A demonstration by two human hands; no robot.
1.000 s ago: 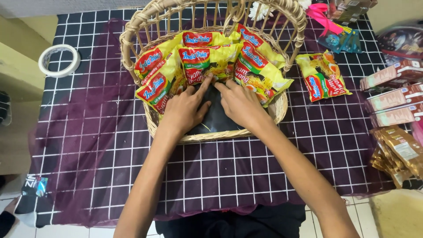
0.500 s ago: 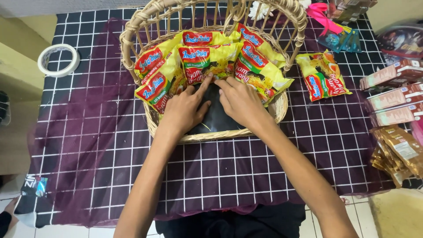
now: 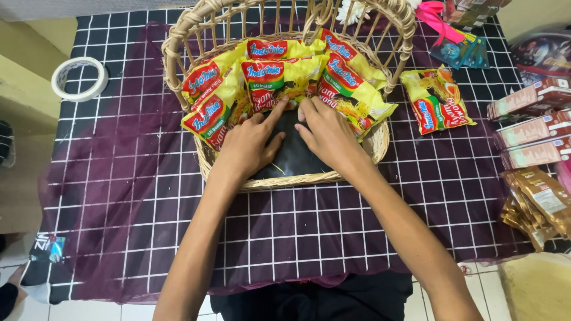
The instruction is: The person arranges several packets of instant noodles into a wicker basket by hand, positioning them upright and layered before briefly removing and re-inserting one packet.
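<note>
Head view, hands [image 3: 291, 137] among noodle packets [image 3: 270, 80], basket [image 3: 178, 35]

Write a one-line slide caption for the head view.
Both hands, left and right, press yellow noodle packets into a wicker basket.

basket [image 3: 196, 35] top cropped, boxes [image 3: 535, 125] cut off right

Bright, even indoor light, soft shadows, mild glare on shiny wrappers, sharp centre, slight wide-angle bending at edges.
</note>
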